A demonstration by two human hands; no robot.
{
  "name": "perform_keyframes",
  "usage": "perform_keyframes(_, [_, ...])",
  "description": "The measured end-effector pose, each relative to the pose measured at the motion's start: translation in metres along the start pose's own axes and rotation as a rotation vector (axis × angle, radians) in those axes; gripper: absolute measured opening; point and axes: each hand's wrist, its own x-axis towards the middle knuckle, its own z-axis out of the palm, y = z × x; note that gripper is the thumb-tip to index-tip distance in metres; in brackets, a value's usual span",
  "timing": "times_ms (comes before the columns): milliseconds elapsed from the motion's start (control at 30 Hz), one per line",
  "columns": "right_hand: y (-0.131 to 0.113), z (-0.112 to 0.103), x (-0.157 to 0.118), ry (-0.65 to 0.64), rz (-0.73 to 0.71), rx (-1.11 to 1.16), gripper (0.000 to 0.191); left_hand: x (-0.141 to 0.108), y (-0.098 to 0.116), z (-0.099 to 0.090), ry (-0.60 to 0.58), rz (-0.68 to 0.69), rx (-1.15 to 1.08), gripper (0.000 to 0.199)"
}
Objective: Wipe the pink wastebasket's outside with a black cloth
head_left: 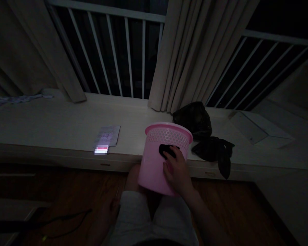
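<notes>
A pink bin (pixel 154 167) with a honeycomb-patterned band under its rim stands in front of my lap, against the white ledge. Across the front of the bin reaches my right hand (pixel 176 167), its fingers closed on a small black object (pixel 166 151), perhaps a rolled bag. Low at the left, beside my thigh, my left hand (pixel 114 206) hangs in the dark, and its fingers are too dim to make out. Behind and to the right of the bin, a full black bag (pixel 193 119) and a crumpled black bag (pixel 215 150) lie on the ledge.
Papers (pixel 107 136) lie on the white ledge (pixel 66 123), left of the bin, with a bright blurred patch at their lower edge. A white box (pixel 261 128) stands at the right. Curtains (pixel 190 54) and railings rise behind. A dark strap (pixel 66 216) crosses the lower left.
</notes>
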Motion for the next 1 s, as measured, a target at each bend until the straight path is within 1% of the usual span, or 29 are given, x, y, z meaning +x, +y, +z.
perform_keyframes(100, [0.011,0.002,0.0,0.038,0.0,0.017,0.038,0.009,0.011,0.0,-0.039,0.057,-0.175,0.012])
perform_keyframes(167, [0.016,0.004,-0.002,0.047,-0.027,0.047,0.037,0.012,0.022,-0.004,-0.037,0.096,-0.222,0.014])
perform_keyframes(233, [0.019,0.005,-0.003,0.064,-0.04,0.085,0.036,0.014,0.036,-0.011,-0.02,0.148,-0.239,0.018])
perform_keyframes(300, [0.021,0.006,-0.004,0.074,-0.039,0.116,0.036,0.017,0.049,-0.016,0.01,0.23,-0.248,0.022])
perform_keyframes(433, [0.025,0.006,-0.002,0.053,-0.05,0.147,0.038,0.027,0.073,-0.02,0.054,0.394,-0.238,0.027])
perform_keyframes(500, [0.027,0.006,-0.002,0.044,-0.054,0.156,0.038,0.032,0.086,-0.021,0.067,0.439,-0.237,0.029])
perform_keyframes(633, [0.034,0.004,-0.001,0.036,-0.042,0.174,0.039,0.04,0.116,-0.025,0.086,0.485,-0.251,0.034])
perform_keyframes(733, [0.041,0.003,0.001,0.046,-0.031,0.19,0.04,0.044,0.14,-0.02,0.092,0.579,-0.241,0.038])
perform_keyframes(833, [0.048,0.002,0.003,0.062,-0.016,0.2,0.04,0.049,0.158,-0.007,0.077,0.65,-0.177,0.056])
perform_keyframes(900, [0.054,0.002,0.005,0.058,-0.011,0.202,0.041,0.052,0.166,0.002,0.052,0.649,-0.124,0.068])
perform_keyframes(1000, [0.061,0.003,0.007,0.043,-0.001,0.199,0.041,0.057,0.171,0.011,0.052,0.61,-0.069,0.074])
